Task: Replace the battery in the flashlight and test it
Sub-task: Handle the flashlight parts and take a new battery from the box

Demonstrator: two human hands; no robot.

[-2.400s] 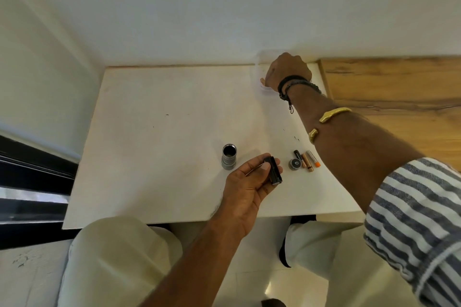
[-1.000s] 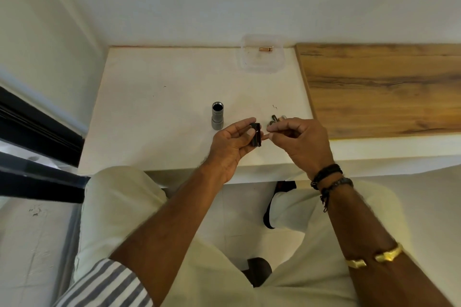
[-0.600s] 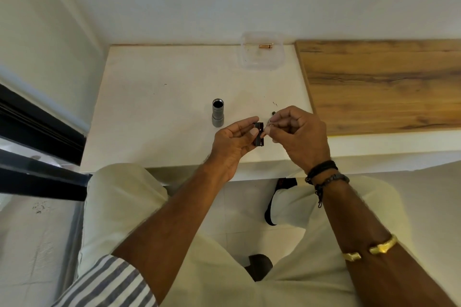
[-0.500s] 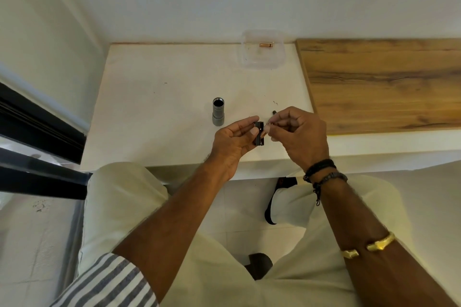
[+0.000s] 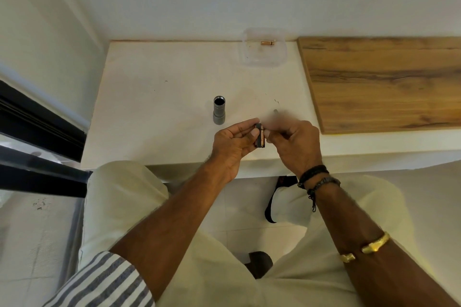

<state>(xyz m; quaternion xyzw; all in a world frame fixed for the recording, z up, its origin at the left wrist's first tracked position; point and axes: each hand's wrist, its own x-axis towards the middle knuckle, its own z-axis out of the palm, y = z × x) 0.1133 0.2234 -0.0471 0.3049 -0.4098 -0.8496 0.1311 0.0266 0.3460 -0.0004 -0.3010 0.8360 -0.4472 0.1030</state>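
Flashlight body (image 5: 219, 113) stands open-topped on the tabletop (image 5: 159, 107), just left of the hands. Left hand (image 5: 233, 143) pinches the small black battery holder (image 5: 259, 136) by its sides; right hand (image 5: 295, 143), fingers closed, presses a battery there. Light, stiff, probably slippery: grip the holder's flanks.

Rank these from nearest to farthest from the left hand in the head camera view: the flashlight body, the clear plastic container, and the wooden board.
From the left hand:
1. Flashlight body, standing upright on the white table just beyond the hand.
2. Wooden board, off to the right past the right hand.
3. Clear plastic container, at the table's far edge by the wall.
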